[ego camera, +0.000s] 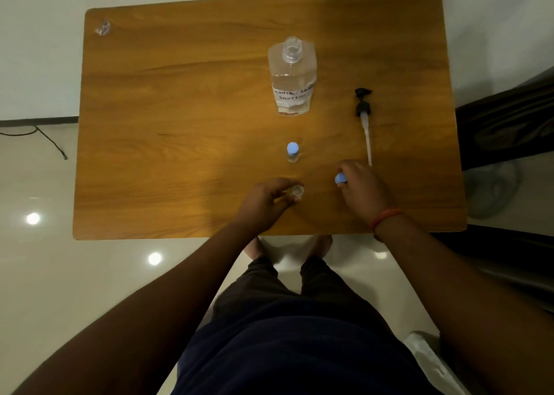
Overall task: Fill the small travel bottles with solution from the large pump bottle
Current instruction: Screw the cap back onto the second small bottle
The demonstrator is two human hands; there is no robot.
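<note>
Seen from the head camera, the large clear bottle (292, 75) stands uncapped at upper centre of the wooden table (180, 110), its handwritten label reading "CONTACT … SOLUTION". The black pump (364, 116) lies to its right. A blue-capped travel bottle (293, 152) stands mid-frame. Lower down, the left hand (266, 204) grips an open travel bottle (297, 191); the right hand (364, 189) pinches a blue cap (340, 179).

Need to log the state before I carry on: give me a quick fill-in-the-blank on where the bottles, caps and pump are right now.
1. The left hand holds a small travel bottle whose cap is ____.
2. The blue cap is pinched in the ____ hand.
3. The black pump lies on the table to the ____ of the large bottle.
4. The second travel bottle stands ____ by either hand.

Missing words: off; right; right; untouched
</note>
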